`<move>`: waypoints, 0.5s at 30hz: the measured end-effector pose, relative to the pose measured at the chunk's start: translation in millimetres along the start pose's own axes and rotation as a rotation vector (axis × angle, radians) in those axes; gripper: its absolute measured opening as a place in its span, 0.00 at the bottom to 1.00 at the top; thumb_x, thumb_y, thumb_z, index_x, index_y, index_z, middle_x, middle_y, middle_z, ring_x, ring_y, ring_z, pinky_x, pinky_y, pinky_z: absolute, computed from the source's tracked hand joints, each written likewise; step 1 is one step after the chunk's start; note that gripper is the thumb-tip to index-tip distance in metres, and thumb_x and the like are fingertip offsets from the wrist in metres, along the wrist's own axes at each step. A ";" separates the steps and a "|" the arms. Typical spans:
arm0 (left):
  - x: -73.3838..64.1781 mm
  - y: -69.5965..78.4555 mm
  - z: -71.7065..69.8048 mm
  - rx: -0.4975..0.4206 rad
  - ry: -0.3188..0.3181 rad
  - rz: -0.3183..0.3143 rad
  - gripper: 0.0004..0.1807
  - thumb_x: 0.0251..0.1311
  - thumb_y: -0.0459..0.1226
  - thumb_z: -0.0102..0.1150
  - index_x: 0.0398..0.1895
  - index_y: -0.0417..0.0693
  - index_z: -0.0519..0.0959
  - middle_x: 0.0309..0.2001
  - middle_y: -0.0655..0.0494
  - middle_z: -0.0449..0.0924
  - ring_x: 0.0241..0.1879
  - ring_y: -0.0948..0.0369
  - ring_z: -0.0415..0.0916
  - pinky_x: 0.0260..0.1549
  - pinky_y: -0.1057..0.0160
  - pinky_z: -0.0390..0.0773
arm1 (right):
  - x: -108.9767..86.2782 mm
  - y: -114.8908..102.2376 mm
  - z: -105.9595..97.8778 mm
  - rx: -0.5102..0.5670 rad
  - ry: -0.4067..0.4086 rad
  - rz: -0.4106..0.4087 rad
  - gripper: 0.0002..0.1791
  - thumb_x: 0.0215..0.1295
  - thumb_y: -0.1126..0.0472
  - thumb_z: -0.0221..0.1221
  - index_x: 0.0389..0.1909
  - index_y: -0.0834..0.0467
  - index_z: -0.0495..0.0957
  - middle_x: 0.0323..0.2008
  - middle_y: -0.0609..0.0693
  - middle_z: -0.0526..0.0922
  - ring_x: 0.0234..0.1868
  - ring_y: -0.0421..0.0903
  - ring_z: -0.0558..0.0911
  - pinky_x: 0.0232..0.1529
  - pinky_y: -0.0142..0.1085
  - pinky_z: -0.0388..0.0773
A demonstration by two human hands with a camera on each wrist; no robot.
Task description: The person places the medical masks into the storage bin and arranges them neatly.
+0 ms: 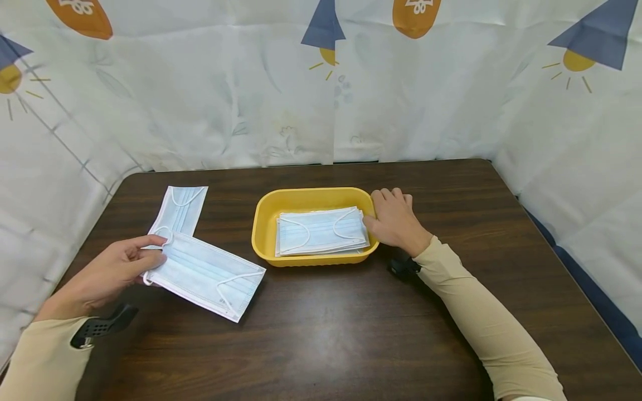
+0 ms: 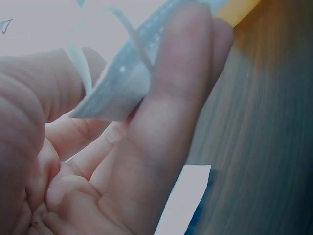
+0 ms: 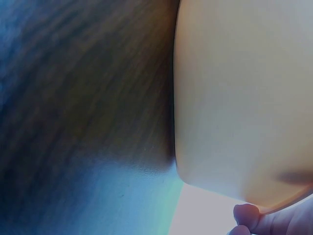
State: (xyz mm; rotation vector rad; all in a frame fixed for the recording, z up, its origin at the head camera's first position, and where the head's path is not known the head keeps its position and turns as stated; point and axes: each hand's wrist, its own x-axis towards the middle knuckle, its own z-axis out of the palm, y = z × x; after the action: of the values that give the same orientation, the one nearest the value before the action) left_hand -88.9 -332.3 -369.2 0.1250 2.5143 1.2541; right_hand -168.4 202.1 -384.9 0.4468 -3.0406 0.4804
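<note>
My left hand [image 1: 117,267] pinches one short end of a pale blue pleated face mask [image 1: 213,273] with white ear loops. The left wrist view shows that mask's edge [image 2: 115,95] between thumb and fingers. Behind it, a second face mask [image 1: 186,209] lies on the table, its near end overlapped by the held one. At the right end of a yellow plastic basket [image 1: 257,228], my right hand [image 1: 398,220] grips the rim. In the right wrist view the basket's side wall [image 3: 239,107] fills the right, with fingertips at its rim. Inside lies a stack of face masks [image 1: 321,231].
The dark wood-grain table [image 1: 321,345] carries everything. A white patterned curtain [image 1: 210,100] rises along its back and sides. Black straps circle both wrists, the left wrist strap [image 1: 105,326] close over the table.
</note>
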 end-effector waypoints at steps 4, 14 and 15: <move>3.3 5.4 3.0 -0.006 -0.013 0.000 0.27 0.75 0.34 0.52 0.69 0.24 0.60 0.34 0.69 0.85 0.30 0.66 0.81 0.29 0.65 0.78 | -0.2 1.0 0.6 -0.005 0.010 -0.003 0.15 0.64 0.51 0.48 0.41 0.59 0.72 0.35 0.53 0.73 0.41 0.56 0.66 0.46 0.50 0.57; 9.5 13.7 9.6 -0.087 -0.020 0.003 0.29 0.77 0.34 0.50 0.72 0.24 0.55 0.38 0.73 0.87 0.33 0.67 0.85 0.31 0.65 0.83 | 0.8 0.5 0.7 0.000 -0.004 0.004 0.16 0.65 0.51 0.48 0.44 0.59 0.72 0.37 0.54 0.74 0.42 0.56 0.66 0.48 0.51 0.57; 10.5 14.5 10.2 -0.103 -0.021 0.007 0.29 0.77 0.33 0.50 0.72 0.24 0.55 0.39 0.73 0.87 0.34 0.67 0.86 0.32 0.65 0.84 | 0.6 0.7 0.8 0.001 -0.004 0.005 0.16 0.65 0.51 0.48 0.44 0.59 0.72 0.37 0.54 0.74 0.42 0.56 0.66 0.47 0.51 0.57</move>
State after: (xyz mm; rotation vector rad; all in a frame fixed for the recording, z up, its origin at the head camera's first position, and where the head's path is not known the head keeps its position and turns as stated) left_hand -96.5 -313.4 -366.1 0.1221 2.4284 1.3747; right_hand -169.2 202.3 -385.9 0.4411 -3.0461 0.4815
